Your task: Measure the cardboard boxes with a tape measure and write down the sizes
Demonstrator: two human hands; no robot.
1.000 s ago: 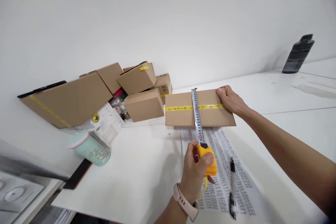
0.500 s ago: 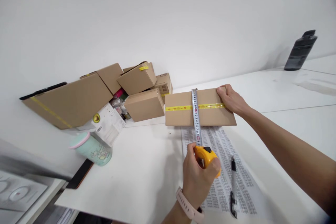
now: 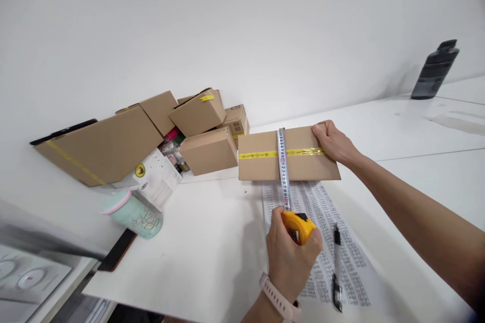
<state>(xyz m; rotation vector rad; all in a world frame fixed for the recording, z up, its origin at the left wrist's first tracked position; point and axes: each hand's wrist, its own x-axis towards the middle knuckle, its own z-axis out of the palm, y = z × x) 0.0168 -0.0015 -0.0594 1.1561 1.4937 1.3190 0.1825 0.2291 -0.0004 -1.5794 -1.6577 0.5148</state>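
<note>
Below the rectangular brown cardboard box (image 3: 303,165), left hand (image 3: 288,257) grips yellow plastic tape measure (image 3: 297,223), now rolled sideways; right hand (image 3: 334,142) grips box, silver metal blade (image 3: 283,172) still across.

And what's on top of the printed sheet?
A black-and-clear pen lies there. Anything behind the cardboard box, left hand or yellow tape measure is covered, so can't tell.

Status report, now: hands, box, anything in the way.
Left hand gripping yellow tape measure; right hand holding cardboard box by its right end. Blade lying across box's taped face. Pen on printed sheet to one side, not blocking.
</note>
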